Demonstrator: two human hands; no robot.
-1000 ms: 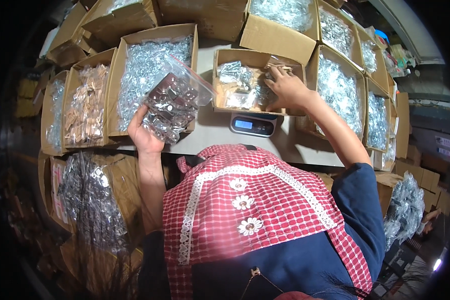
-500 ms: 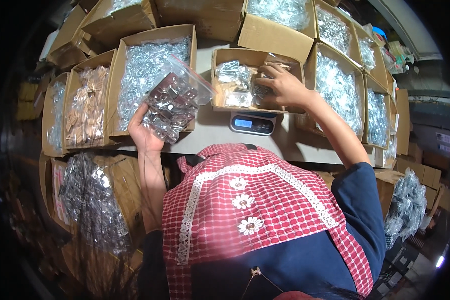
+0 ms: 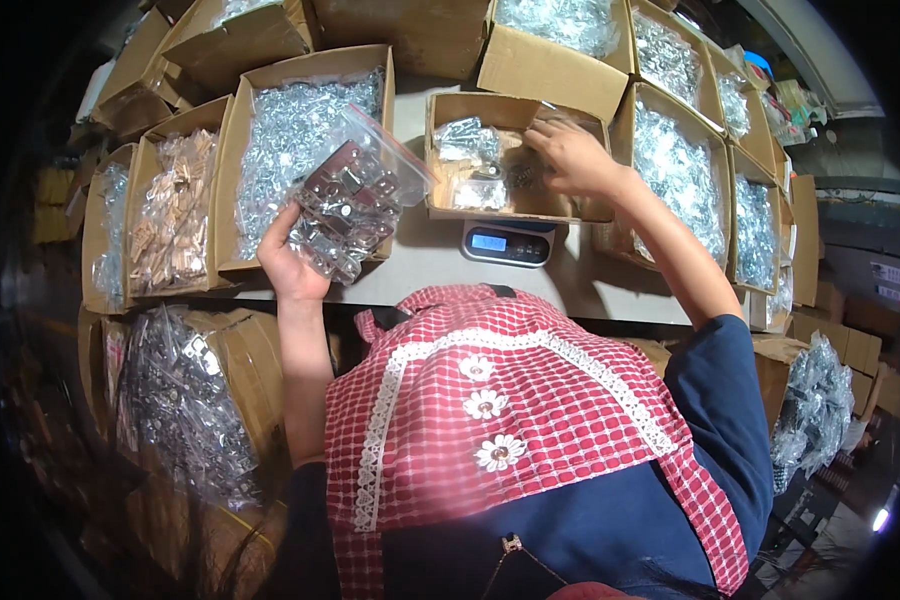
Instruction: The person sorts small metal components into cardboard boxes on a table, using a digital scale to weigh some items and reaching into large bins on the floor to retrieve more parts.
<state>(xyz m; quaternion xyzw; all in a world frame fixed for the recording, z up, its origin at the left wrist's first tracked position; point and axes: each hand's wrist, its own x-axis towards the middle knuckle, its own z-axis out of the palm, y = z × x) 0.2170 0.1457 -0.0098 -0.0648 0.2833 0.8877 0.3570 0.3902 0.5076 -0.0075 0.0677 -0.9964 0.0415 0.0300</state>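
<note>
My left hand [image 3: 292,268] is closed on the lower left side of a clear zip bag [image 3: 346,212] full of dark and shiny metal parts. That bag is tilted, its loose top leaning toward the right. Over the right half of a shallow cardboard box [image 3: 518,212] is my right hand [image 3: 573,160], its fingers curled downward. What the fingertips hold, if anything, is hidden. Clear packets of metal parts [image 3: 467,140] lie in the box's left half. The box rests on a digital scale [image 3: 507,244] with a lit blue display.
Left of the scale, an open carton [image 3: 310,120] holds small bagged metal pieces, beside a carton of wooden pieces [image 3: 177,210]. More cartons of bagged hardware [image 3: 675,180] stand to the right. Below the table's left side is a big bag of metal parts [image 3: 185,410].
My right hand has shifted slightly right and its fingers have curled in more, baring more of the box's middle. My left hand and the zip bag have hardly moved.
</note>
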